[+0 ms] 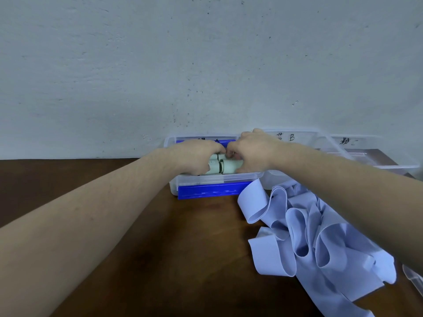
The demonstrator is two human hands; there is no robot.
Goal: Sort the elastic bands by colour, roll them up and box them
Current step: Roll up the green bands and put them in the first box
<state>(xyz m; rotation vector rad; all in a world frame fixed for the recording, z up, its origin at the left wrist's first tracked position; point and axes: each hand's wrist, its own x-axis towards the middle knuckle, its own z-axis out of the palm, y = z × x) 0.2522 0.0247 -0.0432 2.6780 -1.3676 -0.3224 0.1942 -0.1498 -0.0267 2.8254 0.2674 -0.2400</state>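
Note:
Pale green rolled bands [225, 167] lie inside a clear plastic box [212, 180] with a blue base, set against the wall. Both hands reach into this box. My left hand [194, 157] curls over the rolls on the left, its fingers hidden among them. My right hand [251, 152] grips the rolls from the right, fingertips meeting the left hand's above them. A heap of loose light-blue elastic bands [309, 239] lies on the brown table at the right.
A second clear box [297, 138] marked "B" stands right of the first, and a third marked box [357, 145] beyond it. A clear lid edge [412, 277] shows at the far right. The wall rises directly behind the boxes.

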